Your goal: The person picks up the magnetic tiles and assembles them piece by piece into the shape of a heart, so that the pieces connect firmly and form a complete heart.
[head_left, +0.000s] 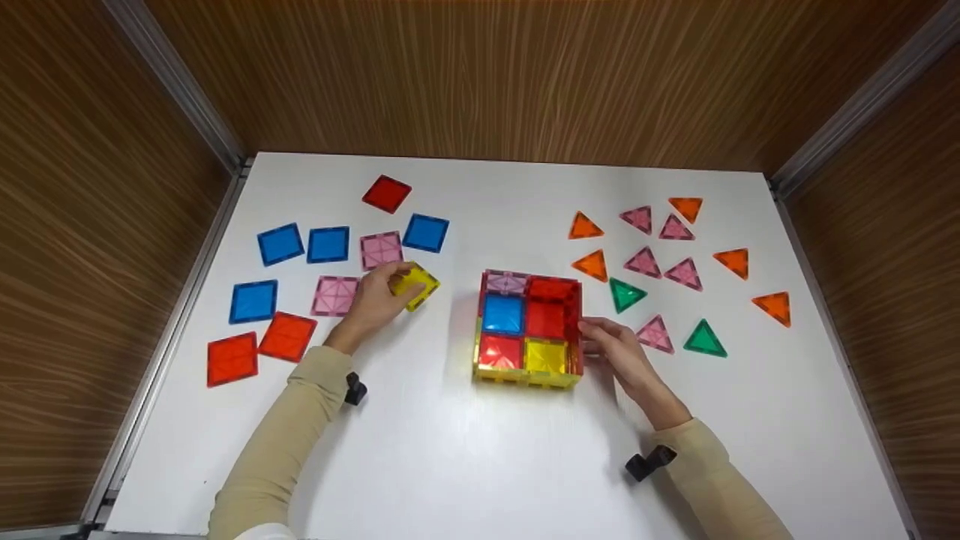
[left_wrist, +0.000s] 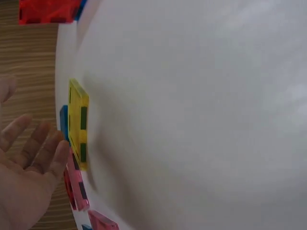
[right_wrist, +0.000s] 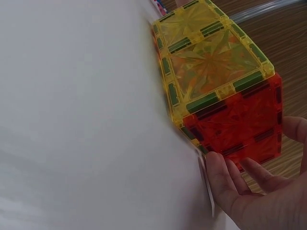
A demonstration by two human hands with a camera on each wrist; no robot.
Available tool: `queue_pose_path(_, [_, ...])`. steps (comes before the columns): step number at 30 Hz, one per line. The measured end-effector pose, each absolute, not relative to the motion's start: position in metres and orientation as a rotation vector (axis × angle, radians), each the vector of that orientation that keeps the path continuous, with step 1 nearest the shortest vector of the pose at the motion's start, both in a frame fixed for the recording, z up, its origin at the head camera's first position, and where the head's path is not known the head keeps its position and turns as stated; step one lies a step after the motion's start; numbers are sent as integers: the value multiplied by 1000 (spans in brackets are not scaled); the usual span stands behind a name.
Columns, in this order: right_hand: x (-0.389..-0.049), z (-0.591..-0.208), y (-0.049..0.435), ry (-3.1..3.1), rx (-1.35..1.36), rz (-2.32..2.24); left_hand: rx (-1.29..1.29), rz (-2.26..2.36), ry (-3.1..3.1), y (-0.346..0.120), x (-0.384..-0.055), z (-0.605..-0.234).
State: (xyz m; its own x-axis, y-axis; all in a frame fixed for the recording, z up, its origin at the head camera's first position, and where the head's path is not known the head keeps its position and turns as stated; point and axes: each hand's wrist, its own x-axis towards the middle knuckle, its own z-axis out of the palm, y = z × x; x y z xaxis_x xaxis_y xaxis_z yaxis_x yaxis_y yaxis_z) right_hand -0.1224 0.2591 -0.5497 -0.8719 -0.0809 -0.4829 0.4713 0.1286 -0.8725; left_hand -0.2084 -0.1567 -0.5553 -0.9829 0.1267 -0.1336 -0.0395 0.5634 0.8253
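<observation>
A box of magnetic tiles (head_left: 529,330) stands at mid table, with blue, red, yellow and pink squares showing from above. Its side in the right wrist view has red tiles (right_wrist: 235,120) beside yellow ones (right_wrist: 211,62). My right hand (head_left: 619,352) touches the red side with extended fingertips. Left of the box, a yellow square tile (head_left: 417,289) lies under my left hand (head_left: 379,304), whose thumb and fingers spread over it. In the left wrist view, relaxed fingers (left_wrist: 36,148) are right at this yellow tile (left_wrist: 78,124), not curled round it.
On the left lie loose squares: blue tiles (head_left: 253,301), pink tiles (head_left: 335,295) and red tiles (head_left: 287,337). Triangles are scattered on the right: orange (head_left: 585,226), pink (head_left: 683,274) and green (head_left: 705,339). Wood-grain panels (head_left: 480,82) enclose the white table (head_left: 465,465).
</observation>
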Motion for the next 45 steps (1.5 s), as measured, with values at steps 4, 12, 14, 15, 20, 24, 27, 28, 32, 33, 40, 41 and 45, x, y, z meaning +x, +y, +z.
queue_pose_path(4, [-123,-550,258,1995,375,-1791,68,1269,2684,-163,-213,-562])
queue_pose_path(12, [-124,-549,257,1981,384,-1783,151,1116,2759,-168,-214,-573])
queue_pose_path(14, [-125,-549,257,1975,386,-1780,151,1102,2761,-169,-214,-575])
queue_pose_path(15, [-125,-549,257,1973,387,-1779,150,1093,2762,-169,-214,-575])
queue_pose_path(20, [-125,-549,258,1986,375,-1780,176,1019,2791,-168,-215,-578])
queue_pose_path(24, [-125,-550,258,2022,353,-1769,205,971,2821,-164,-216,-578])
queue_pose_path(27, [-125,-550,259,2029,342,-1770,199,973,2808,-160,-216,-574])
queue_pose_path(28, [-125,-550,260,2026,338,-1774,190,984,2796,-158,-216,-573])
queue_pose_path(32, [-126,-550,260,2016,331,-1777,161,1046,2729,-150,-214,-561])
queue_pose_path(33, [-126,-550,260,2015,335,-1775,166,1063,2719,-148,-213,-557])
queue_pose_path(40, [-127,-550,257,2001,361,-1786,410,1152,2732,-127,-213,-528])
queue_pose_path(41, [-128,-549,255,1998,363,-1789,457,1163,2731,-124,-213,-524])
queue_pose_path(45, [-131,-550,251,2004,355,-1787,622,1173,2694,-108,-212,-511])
